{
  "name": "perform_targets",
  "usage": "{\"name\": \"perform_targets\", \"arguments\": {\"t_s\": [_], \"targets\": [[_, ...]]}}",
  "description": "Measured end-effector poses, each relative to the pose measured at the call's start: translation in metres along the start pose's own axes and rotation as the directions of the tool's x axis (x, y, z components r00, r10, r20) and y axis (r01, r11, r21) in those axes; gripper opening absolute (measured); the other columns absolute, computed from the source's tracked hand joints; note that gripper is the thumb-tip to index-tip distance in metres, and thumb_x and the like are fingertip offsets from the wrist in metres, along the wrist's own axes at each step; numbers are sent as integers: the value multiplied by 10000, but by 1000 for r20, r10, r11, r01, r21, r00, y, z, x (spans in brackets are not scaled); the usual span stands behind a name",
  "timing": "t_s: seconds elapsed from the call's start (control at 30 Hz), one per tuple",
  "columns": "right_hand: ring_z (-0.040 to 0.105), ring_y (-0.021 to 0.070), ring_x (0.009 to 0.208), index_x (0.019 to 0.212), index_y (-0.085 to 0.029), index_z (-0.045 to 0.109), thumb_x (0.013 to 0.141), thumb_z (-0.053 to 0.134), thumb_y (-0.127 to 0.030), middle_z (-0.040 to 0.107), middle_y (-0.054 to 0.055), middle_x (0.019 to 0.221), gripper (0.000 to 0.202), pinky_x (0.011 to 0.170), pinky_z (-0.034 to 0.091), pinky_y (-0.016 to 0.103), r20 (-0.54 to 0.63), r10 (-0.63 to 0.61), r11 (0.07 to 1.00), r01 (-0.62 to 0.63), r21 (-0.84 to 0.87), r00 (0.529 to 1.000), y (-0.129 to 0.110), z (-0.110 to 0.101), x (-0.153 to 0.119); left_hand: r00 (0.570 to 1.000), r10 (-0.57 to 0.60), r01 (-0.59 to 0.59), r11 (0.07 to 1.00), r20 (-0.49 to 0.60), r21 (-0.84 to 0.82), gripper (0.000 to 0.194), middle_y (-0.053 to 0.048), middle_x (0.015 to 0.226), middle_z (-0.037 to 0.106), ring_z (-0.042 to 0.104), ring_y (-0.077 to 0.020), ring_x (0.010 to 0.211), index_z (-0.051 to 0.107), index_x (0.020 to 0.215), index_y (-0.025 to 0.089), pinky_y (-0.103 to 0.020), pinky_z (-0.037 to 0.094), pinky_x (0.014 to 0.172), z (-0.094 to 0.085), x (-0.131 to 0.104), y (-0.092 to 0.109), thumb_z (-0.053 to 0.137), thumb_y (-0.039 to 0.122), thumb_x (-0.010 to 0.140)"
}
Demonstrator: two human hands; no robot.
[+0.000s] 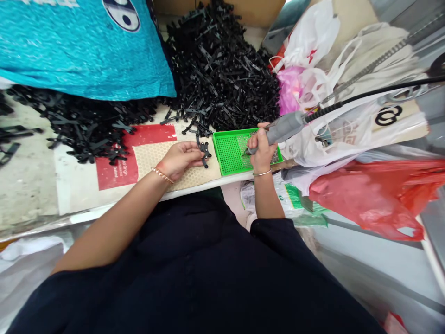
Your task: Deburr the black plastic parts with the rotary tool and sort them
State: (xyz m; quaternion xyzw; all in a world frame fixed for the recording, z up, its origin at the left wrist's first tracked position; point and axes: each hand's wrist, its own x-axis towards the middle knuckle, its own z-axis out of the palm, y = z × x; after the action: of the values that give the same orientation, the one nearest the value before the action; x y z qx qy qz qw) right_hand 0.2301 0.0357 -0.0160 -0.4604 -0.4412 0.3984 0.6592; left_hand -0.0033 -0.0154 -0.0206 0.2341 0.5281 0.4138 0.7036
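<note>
My left hand [181,160] pinches a small black plastic part [205,150] above a beige textured mat [149,160]. Wrapped round a grey electric screwdriver [287,127] is my right hand [261,147]. The screwdriver's tip points down and left over a green perforated tray [227,155], just right of the mat. Small metal screws [276,157] lie in the right part of that tray, partly hidden by my right hand.
A large heap of black plastic parts [225,74] lies behind the tray, with more at the left under a blue bag [83,51]. Plastic bags and a red bag [375,197] crowd the right. A black cable [375,90] runs from the screwdriver to the right.
</note>
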Motion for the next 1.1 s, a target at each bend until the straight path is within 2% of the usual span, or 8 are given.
{"name": "perform_targets", "arguments": {"t_s": [0.33,0.7,0.93,1.1], "targets": [[390,95,424,944,-286,583,760,792,-675,358,-146,499,478,467,361,267,-10,14,1000,-14,2,1000,-3,-1,-1,1000,15,-15,1000,-5,5,217,-71,872,787,763,-158,748,743,901,95,-254,656,696,2,-2,1,808,-1,717],[423,86,428,976,-279,570,807,816,-636,365,-151,518,466,462,379,245,63,-19,998,16,55,998,3,-2,-1,1000,27,-27,1000,-6,5,221,-54,855,778,750,-146,728,753,905,96,-240,648,673,2,-3,1,803,2,712],[431,84,447,958,-283,547,804,792,-683,382,-137,573,494,462,390,258,83,-20,1000,22,-14,996,11,-5,-2,1000,19,-19,1000,-13,-2,222,-62,859,785,759,-148,731,749,907,93,-242,650,688,2,-1,1,810,-7,718],[362,85,419,1031,-293,576,848,767,-623,355,-156,514,423,464,368,240,37,-43,999,42,34,998,-9,-2,-1,1000,-5,5,1000,-10,-9,225,-78,854,797,771,-158,733,741,909,95,-244,649,690,3,-1,0,817,-14,728]]}}
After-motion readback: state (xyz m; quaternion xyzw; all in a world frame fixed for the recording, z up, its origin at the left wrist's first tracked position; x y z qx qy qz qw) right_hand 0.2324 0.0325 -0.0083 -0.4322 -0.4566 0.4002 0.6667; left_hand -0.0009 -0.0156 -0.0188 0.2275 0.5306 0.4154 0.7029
